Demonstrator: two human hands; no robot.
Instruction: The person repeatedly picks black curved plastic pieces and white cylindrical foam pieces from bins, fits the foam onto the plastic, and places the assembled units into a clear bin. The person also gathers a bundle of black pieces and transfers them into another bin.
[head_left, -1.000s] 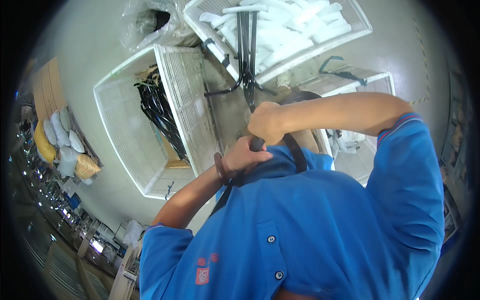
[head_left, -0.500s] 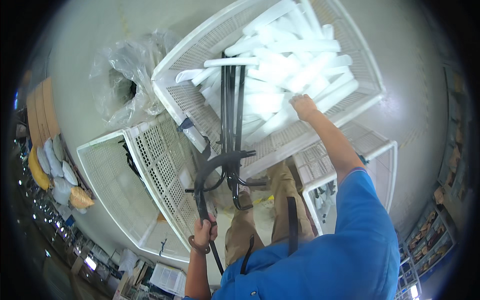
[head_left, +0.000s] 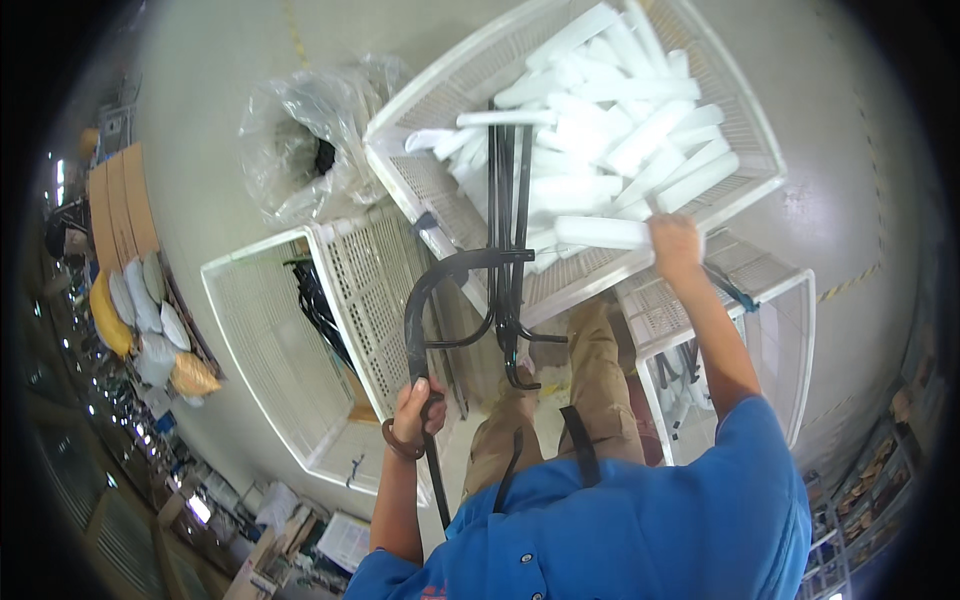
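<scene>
My left hand (head_left: 414, 410) is closed around a black bent metal tube (head_left: 417, 318), whose curved upper end reaches right, toward other black bent tubes (head_left: 508, 220). Those lean on the near side of a large white plastic crate (head_left: 440, 85), their hooked ends hanging outside it. Inside lies a heap of white foam tubes (head_left: 590, 130). My right hand (head_left: 676, 245), a little blurred, grips the right end of one white foam tube (head_left: 600, 233). This tube lies level over the crate's near part, left of the hand.
A clear plastic bag (head_left: 275, 150) with something dark inside rests on the floor at far left. White perforated crates stand at left (head_left: 262, 240) and right (head_left: 808, 350), holding black parts. Flattened cardboard (head_left: 122, 205) and sacks (head_left: 145, 295) lie at the far left.
My right hand has drawn back toward me from the heap, with a white foam tube now in it. The black tube in my left hand has turned a little; the view has shifted.
</scene>
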